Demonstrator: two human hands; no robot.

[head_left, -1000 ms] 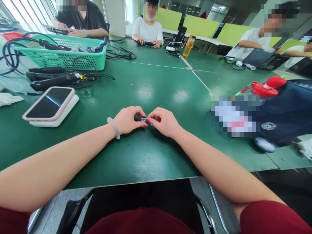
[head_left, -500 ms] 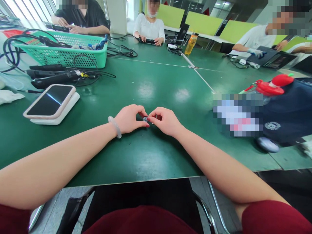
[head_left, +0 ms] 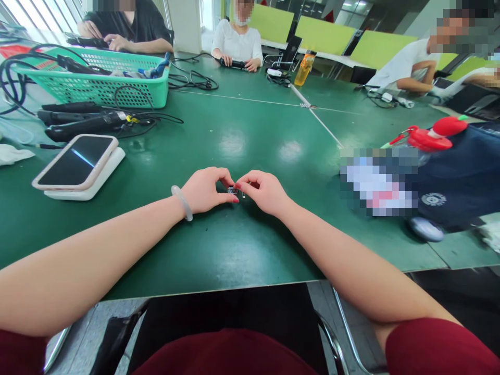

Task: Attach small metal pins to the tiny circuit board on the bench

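Observation:
Both my hands rest on the green table (head_left: 242, 245) and meet at its middle. My left hand (head_left: 205, 190), with a pale bangle on the wrist, is closed in a pinch on a small dark part (head_left: 232, 190) with metal bits. My right hand (head_left: 261, 192) is also closed, its fingertips pinching the same small part from the right side. The part is tiny and mostly hidden by my fingers, so I cannot make out what it is.
A phone (head_left: 75, 161) lies on a white stand at the left. Behind it are black tools with cables (head_left: 84, 121) and a green basket (head_left: 97, 80). A dark blue bag (head_left: 457, 177) with a red-capped bottle (head_left: 427, 138) sits at the right. Other people sit around the far side.
My hands have stayed together on the small part, with only slight finger shifts. The view has tilted a little.

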